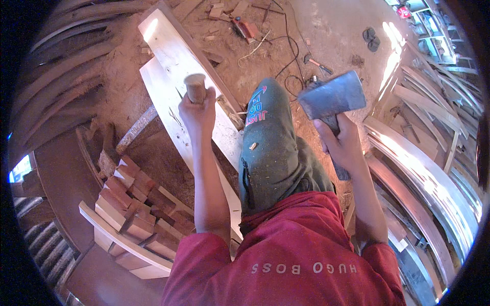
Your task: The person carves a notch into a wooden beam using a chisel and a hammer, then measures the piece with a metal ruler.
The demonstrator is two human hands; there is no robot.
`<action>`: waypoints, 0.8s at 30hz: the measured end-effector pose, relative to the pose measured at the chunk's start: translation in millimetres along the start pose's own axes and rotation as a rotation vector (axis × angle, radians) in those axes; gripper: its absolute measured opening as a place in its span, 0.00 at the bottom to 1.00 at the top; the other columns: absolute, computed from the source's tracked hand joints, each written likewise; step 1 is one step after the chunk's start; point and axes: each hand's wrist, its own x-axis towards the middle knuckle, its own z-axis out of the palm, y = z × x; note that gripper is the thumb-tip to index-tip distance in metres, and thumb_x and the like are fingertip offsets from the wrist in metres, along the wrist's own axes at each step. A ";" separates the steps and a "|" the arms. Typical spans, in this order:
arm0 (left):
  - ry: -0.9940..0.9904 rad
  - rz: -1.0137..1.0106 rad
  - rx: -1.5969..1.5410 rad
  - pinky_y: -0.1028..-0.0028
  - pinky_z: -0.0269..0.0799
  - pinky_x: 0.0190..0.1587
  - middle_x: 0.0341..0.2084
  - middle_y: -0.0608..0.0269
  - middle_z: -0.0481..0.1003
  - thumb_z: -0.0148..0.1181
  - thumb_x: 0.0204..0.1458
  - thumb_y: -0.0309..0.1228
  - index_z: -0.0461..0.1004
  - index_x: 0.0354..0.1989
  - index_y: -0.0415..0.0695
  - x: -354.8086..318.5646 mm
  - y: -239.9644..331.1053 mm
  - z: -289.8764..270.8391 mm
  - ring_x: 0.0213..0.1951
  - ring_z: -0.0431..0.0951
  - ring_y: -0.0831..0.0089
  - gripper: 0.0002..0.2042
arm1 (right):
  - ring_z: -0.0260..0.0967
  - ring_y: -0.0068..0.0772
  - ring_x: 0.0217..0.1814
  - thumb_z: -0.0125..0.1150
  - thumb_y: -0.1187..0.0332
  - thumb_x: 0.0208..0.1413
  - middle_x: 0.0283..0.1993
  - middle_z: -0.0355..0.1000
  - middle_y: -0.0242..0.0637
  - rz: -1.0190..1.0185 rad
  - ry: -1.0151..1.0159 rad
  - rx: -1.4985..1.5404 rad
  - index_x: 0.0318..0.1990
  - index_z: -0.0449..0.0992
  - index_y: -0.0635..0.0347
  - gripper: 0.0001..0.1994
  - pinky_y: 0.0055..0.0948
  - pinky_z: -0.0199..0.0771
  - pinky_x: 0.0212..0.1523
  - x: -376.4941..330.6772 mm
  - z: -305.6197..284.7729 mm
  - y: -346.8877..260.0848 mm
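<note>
My left hand grips a chisel with a round wooden handle, held upright against a pale curved plank that lies across the ground. My right hand is raised to the right, closed around the handle of a hatchet with a dark grey iron head; the head is turned flat side toward the chisel. My knee in green trousers rests on the plank between both hands. The chisel's blade is hidden below my hand.
A stack of short reddish wood blocks on a pale curved piece sits at lower left. Curved wooden slats pile up on the right and dark ones at left. Cables, tools and a pair of sandals lie on the dirt floor beyond.
</note>
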 end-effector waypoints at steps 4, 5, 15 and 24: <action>-0.231 0.198 0.563 0.55 0.78 0.49 0.52 0.45 0.75 0.65 0.52 0.40 0.76 0.53 0.46 -41.5 -15.2 16.7 0.57 0.73 0.48 0.21 | 0.66 0.20 0.17 0.62 0.61 0.62 0.19 0.68 0.31 0.196 -0.018 0.209 0.37 0.71 0.63 0.13 0.27 0.66 0.19 -5.1 -3.1 29.3; -0.310 0.199 0.605 0.54 0.76 0.53 0.59 0.47 0.69 0.66 0.49 0.34 0.71 0.58 0.47 -52.4 -15.5 24.8 0.63 0.65 0.44 0.25 | 0.66 0.20 0.17 0.62 0.61 0.62 0.19 0.68 0.31 0.190 -0.035 0.215 0.37 0.71 0.63 0.13 0.27 0.66 0.19 -4.7 -2.5 30.2; -0.570 0.329 0.248 0.53 0.76 0.41 0.48 0.48 0.75 0.68 0.45 0.35 0.71 0.58 0.51 -71.0 85.3 72.6 0.41 0.79 0.46 0.28 | 0.65 0.20 0.16 0.60 0.62 0.63 0.20 0.68 0.30 0.240 0.027 0.294 0.35 0.69 0.61 0.12 0.23 0.65 0.17 -0.1 -1.2 51.3; -0.612 0.685 0.268 0.59 0.77 0.32 0.39 0.57 0.73 0.68 0.43 0.36 0.69 0.59 0.58 -27.5 60.7 104.9 0.32 0.80 0.56 0.30 | 0.65 0.22 0.17 0.55 0.63 0.67 0.23 0.68 0.34 0.301 0.172 0.341 0.38 0.68 0.61 0.11 0.24 0.66 0.17 28.8 -15.4 55.2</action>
